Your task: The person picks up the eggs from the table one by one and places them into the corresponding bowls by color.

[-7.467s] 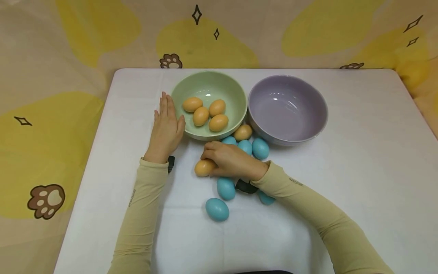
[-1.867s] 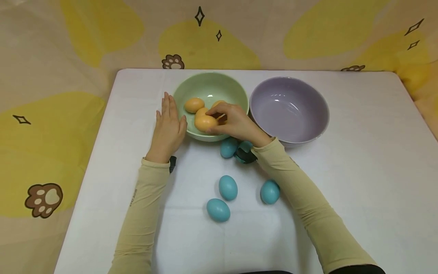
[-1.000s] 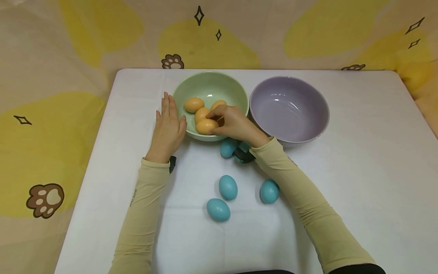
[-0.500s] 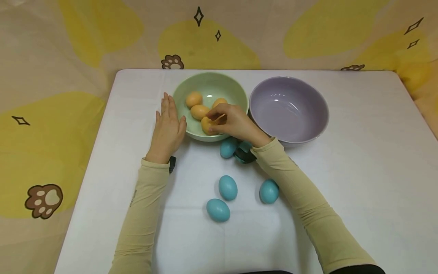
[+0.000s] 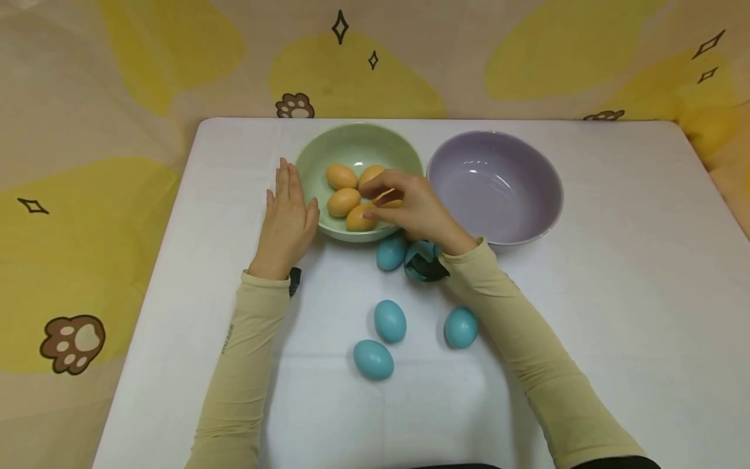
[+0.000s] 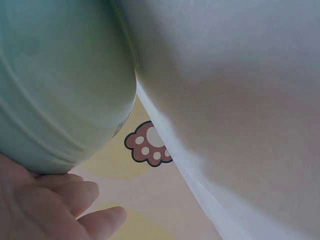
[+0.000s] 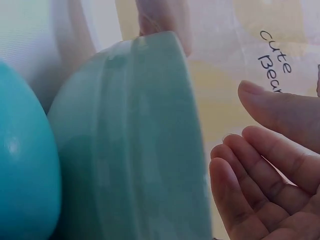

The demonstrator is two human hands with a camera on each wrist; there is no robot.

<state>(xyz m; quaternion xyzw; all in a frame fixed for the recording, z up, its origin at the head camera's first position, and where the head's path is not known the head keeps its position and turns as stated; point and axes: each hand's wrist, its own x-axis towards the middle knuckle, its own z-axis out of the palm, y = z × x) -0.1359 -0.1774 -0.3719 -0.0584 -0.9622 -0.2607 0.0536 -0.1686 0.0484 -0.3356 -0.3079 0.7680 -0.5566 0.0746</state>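
Note:
My left hand lies with straight fingers against the left side of a light green bowl. In the left wrist view its fingers touch the bowl's outer wall. Several orange eggs sit inside that bowl, some partly covered by my right hand. Over the bowl's right front rim, the right hand's fingers are parted and hold nothing. The right wrist view shows its palm beside the green wall, with a gap between thumb and fingers. Under this hand, a sliver of another orange egg shows outside the rim.
A purple bowl stands right of the green one. Several blue eggs lie on the white table, some close in front of the green bowl. A black wrist strap overlaps one of them. A patterned cloth hangs behind.
An orange egg from the table has been carried into the green bowl and let go. Eggs inside have shifted and turned. The right hand has just drawn slightly right; the left has stayed put.

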